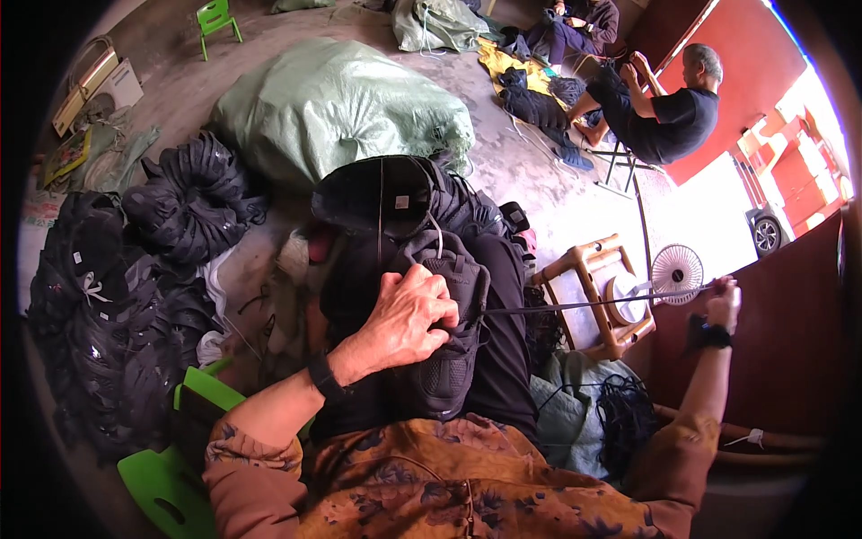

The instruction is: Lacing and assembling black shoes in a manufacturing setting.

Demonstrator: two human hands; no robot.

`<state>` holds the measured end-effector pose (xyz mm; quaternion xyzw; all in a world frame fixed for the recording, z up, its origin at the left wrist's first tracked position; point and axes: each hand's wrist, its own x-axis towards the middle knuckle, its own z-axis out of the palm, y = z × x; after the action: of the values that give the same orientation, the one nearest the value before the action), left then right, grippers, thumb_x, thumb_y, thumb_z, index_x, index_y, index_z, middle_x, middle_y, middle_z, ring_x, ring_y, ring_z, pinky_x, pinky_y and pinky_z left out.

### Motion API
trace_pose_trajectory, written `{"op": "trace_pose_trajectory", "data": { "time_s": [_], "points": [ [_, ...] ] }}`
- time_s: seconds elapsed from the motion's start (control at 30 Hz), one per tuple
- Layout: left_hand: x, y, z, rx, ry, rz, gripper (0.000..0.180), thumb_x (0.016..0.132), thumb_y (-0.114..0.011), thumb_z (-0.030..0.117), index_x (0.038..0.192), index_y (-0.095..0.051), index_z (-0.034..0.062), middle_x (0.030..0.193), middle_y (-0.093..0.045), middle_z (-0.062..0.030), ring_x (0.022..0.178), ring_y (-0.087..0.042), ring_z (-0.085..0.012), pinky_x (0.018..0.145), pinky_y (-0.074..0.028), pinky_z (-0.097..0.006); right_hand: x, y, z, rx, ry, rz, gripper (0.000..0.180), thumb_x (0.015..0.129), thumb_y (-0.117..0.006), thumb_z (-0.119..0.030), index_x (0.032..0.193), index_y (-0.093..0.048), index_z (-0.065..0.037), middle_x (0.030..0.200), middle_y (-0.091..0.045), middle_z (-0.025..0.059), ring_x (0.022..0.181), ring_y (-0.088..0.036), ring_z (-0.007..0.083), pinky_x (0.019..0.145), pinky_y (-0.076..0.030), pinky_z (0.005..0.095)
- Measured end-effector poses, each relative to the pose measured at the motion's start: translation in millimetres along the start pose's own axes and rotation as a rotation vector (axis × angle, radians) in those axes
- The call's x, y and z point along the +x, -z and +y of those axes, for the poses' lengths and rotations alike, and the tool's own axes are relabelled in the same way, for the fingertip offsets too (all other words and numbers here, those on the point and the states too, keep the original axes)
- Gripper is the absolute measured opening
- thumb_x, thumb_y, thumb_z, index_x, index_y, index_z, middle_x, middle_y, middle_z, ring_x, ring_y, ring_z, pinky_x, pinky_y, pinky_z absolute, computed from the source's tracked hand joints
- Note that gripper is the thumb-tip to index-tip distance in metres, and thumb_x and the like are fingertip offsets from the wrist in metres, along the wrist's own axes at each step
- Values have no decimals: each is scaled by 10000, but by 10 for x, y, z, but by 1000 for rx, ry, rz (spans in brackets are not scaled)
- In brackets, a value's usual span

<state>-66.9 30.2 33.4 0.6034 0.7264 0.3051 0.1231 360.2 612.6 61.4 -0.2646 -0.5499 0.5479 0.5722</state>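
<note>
My left hand (409, 314) grips a black shoe upper (449, 359) that rests on my lap, fingers curled over its top edge. A taut black thread (575, 305) runs from the shoe out to my right hand (723, 301), which is stretched far to the right and pinches the thread's end. A dark band sits on each wrist. More black shoe uppers (395, 198) are stacked just beyond my knees.
Piles of black shoe uppers (117, 296) lie at left, a big green sack (341, 99) behind. A small wooden stool (593, 296) and a white fan (675, 269) stand at right. A green plastic chair (171, 476) is by my left elbow. Two people sit at the back right.
</note>
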Motion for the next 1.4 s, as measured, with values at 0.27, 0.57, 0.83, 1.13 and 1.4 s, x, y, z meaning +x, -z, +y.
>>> {"op": "trace_pose_trajectory", "data": {
  "time_s": [0.27, 0.57, 0.83, 1.13, 1.4],
  "points": [
    [-26, -29, 75, -58, 67, -29, 163, 692, -731, 169, 842, -676, 134, 1045, -564, 10, 1154, -447, -224, 992, -268, -453, -2405, -2842, 239, -340, -554, -710, 158, 974, -587, -231, 987, -610, -75, 781, -586, -30, 614, -515, 48, 545, -420, 206],
    [57, -137, 155, -114, -4, 15, 285, 644, -831, 370, 712, -673, 143, 1047, -565, 30, 1200, -423, -234, 1025, -223, -538, -2785, -3486, -92, -109, -735, -1072, 198, 998, -573, -285, 1007, -579, -86, 753, -594, -28, 596, -521, 30, 504, -376, 179],
    [145, -339, 263, 242, 89, 152, 363, 611, -827, 416, 689, -669, 99, 1048, -577, -15, 1200, -431, -255, 961, -255, -585, -2904, -3886, -874, 290, -403, -743, 121, 993, -558, -158, 1030, -559, -43, 751, -536, -5, 530, -491, 50, 472, -340, 179],
    [-104, 328, 33, 87, -25, 110, 205, 834, -691, 196, 1001, -614, 107, 1032, -600, -48, 950, -609, -238, 743, -415, -386, -2555, -2974, -337, -398, -246, -547, 233, 1002, -554, -269, 1071, -599, -51, 904, -690, 57, 597, -533, 46, 531, -393, 200],
    [46, 286, -19, 610, -362, 79, 106, 798, -647, 151, 742, -585, 85, 896, -487, -73, 853, -508, -228, 703, -362, -381, -3042, -3155, 8, -316, -464, -756, 170, 976, -584, -114, 1100, -596, 2, 809, -690, 83, 600, -600, 87, 566, -494, 219]
  ]
}}
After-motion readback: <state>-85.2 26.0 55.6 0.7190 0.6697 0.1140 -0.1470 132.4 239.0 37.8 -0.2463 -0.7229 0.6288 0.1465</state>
